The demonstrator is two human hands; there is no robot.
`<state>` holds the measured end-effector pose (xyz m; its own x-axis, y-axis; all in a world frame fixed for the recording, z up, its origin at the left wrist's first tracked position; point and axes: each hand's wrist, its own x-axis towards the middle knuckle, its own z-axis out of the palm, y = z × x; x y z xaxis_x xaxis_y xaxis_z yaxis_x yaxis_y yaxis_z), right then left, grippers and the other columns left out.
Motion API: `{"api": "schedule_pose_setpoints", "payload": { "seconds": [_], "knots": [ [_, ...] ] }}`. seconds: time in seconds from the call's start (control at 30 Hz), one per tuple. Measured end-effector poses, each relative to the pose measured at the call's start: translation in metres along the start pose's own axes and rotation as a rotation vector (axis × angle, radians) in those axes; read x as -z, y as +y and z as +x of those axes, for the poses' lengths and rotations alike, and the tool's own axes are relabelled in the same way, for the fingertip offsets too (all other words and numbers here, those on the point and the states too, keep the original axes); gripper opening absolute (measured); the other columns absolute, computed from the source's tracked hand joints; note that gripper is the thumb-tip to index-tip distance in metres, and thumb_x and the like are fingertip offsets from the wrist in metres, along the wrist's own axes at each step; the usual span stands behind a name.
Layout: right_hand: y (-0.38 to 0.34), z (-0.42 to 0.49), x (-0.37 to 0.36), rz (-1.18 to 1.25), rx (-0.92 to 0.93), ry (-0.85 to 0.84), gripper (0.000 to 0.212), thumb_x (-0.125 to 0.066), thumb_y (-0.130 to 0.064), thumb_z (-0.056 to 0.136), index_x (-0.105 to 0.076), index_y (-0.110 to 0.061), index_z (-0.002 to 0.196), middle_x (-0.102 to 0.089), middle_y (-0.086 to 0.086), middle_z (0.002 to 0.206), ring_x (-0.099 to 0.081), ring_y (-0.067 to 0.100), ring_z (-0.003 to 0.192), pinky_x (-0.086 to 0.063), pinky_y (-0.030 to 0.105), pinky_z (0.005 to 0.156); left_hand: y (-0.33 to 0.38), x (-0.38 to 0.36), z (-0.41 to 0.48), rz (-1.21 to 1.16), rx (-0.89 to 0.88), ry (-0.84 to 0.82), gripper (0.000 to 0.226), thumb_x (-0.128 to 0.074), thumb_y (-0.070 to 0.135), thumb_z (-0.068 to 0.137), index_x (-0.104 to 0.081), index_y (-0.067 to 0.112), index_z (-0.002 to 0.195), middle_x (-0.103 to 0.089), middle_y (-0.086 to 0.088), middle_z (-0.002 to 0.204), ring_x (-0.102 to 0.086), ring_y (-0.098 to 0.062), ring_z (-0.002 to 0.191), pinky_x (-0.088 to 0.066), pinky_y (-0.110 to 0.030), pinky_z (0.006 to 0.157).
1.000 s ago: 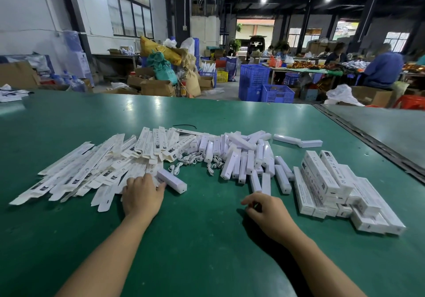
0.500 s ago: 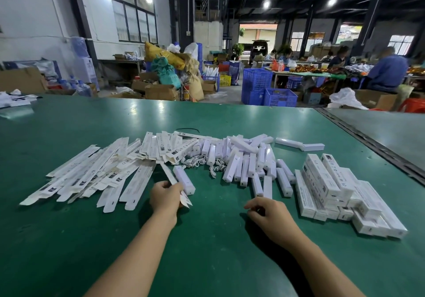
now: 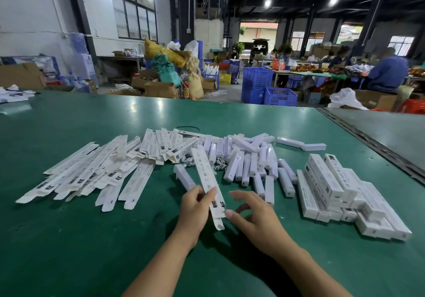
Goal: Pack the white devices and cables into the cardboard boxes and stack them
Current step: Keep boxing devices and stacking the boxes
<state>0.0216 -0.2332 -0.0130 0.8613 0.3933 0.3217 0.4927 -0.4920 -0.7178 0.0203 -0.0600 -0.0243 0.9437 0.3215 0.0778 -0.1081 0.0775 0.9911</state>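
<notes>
Left hand pinches flat box near lower end, white device under same fingers. Right hand loose, empty, beside flap. Card light, creases easily: hold by edges.

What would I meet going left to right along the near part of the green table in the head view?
pile of flat cartons → left hand gripping one flat carton → right hand → stack of packed boxes

Cables mostly buried under white devices — print on held flat box too small to read.
</notes>
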Motion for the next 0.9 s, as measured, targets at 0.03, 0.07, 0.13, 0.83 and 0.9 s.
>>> {"api": "schedule_pose_setpoints", "payload": {
  "seconds": [0.03, 0.07, 0.13, 0.83, 0.9],
  "knots": [
    [-0.002, 0.001, -0.003, 0.018, 0.001, -0.008, 0.045, -0.066, -0.051, 0.085, -0.056, -0.035, 0.127, -0.053, -0.023, 0.119, -0.06, -0.004, 0.098, -0.052, 0.014, 0.081, -0.001, -0.001, 0.0, 0.047, -0.042, -0.018, 0.03, -0.065, 0.015, 0.095, -0.054, 0.001, 0.071, -0.063, -0.001, 0.062, -0.057, -0.013, 0.061, -0.046, -0.023, 0.06],
    [-0.004, 0.002, -0.005, 0.032, -0.001, -0.01, 0.046, -0.067, -0.05, 0.085, -0.058, -0.034, 0.126, -0.053, -0.022, 0.119, -0.06, -0.003, 0.099, -0.053, 0.014, 0.081, -0.001, -0.003, -0.002, 0.077, -0.082, -0.047, 0.037, -0.066, 0.017, 0.095, -0.046, 0.008, 0.064, -0.05, 0.007, 0.054, -0.046, -0.007, 0.054, -0.04, -0.019, 0.055],
    [-0.005, 0.003, -0.008, 0.057, -0.013, 0.013, 0.043, -0.07, -0.048, 0.083, -0.062, -0.033, 0.122, -0.056, -0.022, 0.118, -0.061, -0.002, 0.097, -0.054, 0.016, 0.08, -0.002, -0.005, -0.004, 0.133, -0.141, -0.108, 0.042, -0.065, 0.022, 0.096, -0.042, 0.019, 0.061, -0.037, 0.015, 0.051, -0.036, -0.002, 0.05, -0.034, -0.014, 0.051],
    [-0.001, -0.001, 0.01, 0.531, -0.202, -0.053, 0.052, -0.078, -0.03, 0.071, -0.06, -0.032, 0.12, -0.073, -0.006, 0.112, -0.07, 0.016, 0.099, -0.055, 0.029, 0.085, 0.019, 0.02, 0.007, -0.724, 0.201, -0.129, 0.016, -0.064, 0.021, 0.076, -0.063, 0.021, 0.093, -0.072, -0.003, 0.089, -0.074, -0.021, 0.088, -0.053, -0.04, 0.082],
    [-0.003, -0.001, 0.01, 0.545, -0.241, -0.125, 0.055, -0.076, -0.035, 0.072, -0.056, -0.035, 0.124, -0.073, -0.009, 0.11, -0.07, 0.013, 0.099, -0.054, 0.022, 0.084, 0.02, 0.02, 0.007, -0.763, 0.205, -0.148, 0.011, -0.064, 0.02, 0.078, -0.058, 0.017, 0.087, -0.074, -0.008, 0.092, -0.075, -0.026, 0.092, -0.058, -0.045, 0.081]
  ]
}}
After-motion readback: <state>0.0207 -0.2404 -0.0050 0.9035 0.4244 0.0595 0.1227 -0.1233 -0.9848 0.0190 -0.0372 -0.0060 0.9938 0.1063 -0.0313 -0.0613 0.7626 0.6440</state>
